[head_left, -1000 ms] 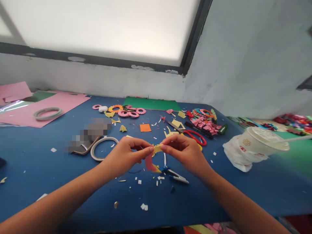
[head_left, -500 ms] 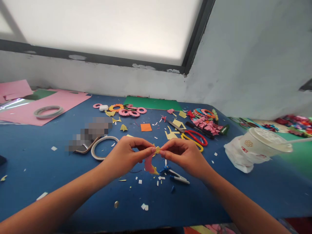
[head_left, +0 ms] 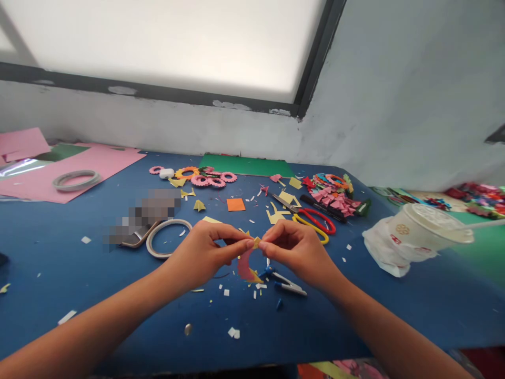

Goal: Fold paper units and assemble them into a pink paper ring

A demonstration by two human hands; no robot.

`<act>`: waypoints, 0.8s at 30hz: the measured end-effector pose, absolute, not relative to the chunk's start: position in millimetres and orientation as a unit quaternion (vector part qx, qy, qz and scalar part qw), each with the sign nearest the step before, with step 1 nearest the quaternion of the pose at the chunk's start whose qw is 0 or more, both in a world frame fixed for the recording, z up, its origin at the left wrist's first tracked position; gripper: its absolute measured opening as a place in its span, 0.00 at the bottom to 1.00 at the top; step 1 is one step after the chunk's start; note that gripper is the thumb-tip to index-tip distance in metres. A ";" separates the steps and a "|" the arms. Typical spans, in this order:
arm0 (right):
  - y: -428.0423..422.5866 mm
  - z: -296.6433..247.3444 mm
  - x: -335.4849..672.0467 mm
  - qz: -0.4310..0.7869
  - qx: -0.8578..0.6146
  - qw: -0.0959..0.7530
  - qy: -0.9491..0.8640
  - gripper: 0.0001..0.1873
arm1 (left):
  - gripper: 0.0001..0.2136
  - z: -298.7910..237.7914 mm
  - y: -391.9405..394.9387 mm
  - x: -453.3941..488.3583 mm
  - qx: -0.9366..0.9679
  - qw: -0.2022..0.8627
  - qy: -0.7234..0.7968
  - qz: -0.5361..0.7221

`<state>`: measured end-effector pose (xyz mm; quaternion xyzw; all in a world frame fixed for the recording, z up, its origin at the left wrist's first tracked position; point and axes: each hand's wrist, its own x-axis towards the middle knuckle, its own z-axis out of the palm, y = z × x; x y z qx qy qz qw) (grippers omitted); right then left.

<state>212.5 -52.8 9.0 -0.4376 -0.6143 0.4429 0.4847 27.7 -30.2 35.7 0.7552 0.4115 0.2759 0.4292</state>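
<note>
My left hand (head_left: 205, 252) and my right hand (head_left: 294, 247) meet above the blue table (head_left: 79, 273), fingertips pinched together on a small yellow paper piece (head_left: 256, 242). A curved pink paper strip (head_left: 244, 266) hangs from the pinch down toward the table. Below my right hand lies a small blue-and-white compass-like tool (head_left: 284, 281). Little white paper scraps lie scattered on the table under my hands.
A tape ring (head_left: 168, 237) lies left of my left hand. Red and yellow scissors (head_left: 313, 221), an orange square (head_left: 235, 205), pink paper rings (head_left: 209, 180), a pile of coloured paper bits (head_left: 333, 195) and green card (head_left: 246, 166) lie behind. A lidded plastic cup (head_left: 428, 229) stands at the right.
My hands have drawn closer together, so less of the yellow piece shows between the fingertips. The pink strip still hangs below.
</note>
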 end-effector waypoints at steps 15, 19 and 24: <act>-52.1 10.9 213.1 0.508 -0.410 0.484 -0.582 0.12 | 0.11 37.5 -33.4 27.7 0.742 0.452 0.404 0.286; -51.6 11.3 213.1 0.519 -0.402 0.490 -0.574 0.11 | 0.11 36.8 -33.6 27.5 0.732 0.469 0.400 0.290; -50.1 8.6 212.2 0.558 -0.374 0.492 -0.554 0.11 | 0.10 36.4 -35.1 27.8 0.742 0.461 0.384 0.299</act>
